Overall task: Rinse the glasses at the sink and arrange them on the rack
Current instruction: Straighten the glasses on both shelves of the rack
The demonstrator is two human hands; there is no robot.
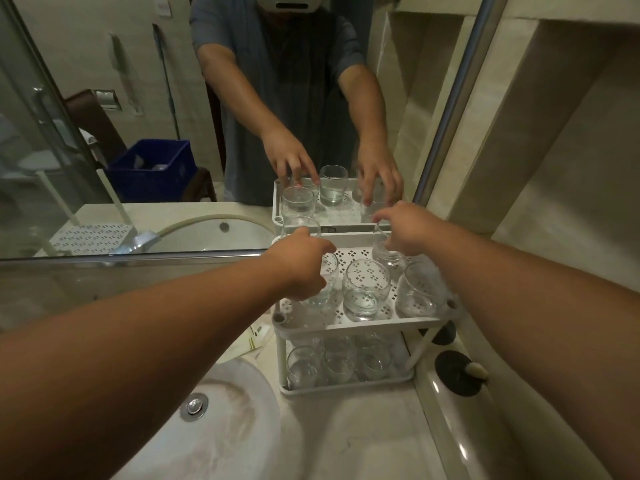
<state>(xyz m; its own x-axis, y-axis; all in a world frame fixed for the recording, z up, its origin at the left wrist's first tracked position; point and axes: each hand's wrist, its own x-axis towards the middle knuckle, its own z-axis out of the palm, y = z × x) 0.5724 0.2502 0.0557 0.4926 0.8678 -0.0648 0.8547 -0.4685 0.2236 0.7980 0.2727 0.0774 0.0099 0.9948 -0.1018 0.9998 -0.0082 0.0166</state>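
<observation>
Our right hand is closed around a clear glass at the back right of the rack's upper shelf, fingers wrapped over its rim, and the glass leans a little toward us. Our left hand reaches over the back left of the same shelf, with the fingers curled above a glass standing there; the hand hides most of the contact, so we cannot tell whether it actually grasps that glass or only covers it.

Taking the white rack as our landmark: on its perforated upper shelf, in front of the two hands, a round glass stands upright at the centre, and another glass stands just beside it at the right front corner. On the lower shelf a row of three glasses stands side by side, seen through the gap under the upper tier.

To the left of the rack and below it in our view lies the white sink, with its metal drain plug near the basin's middle. The rack sits on the pale countertop beside the basin. Right of the rack, two dark round objects rest on the counter's edge. Behind the rack runs the mirror, where the rack, the glasses and both reaching arms show again in reflection, along with a blue crate farther back.
</observation>
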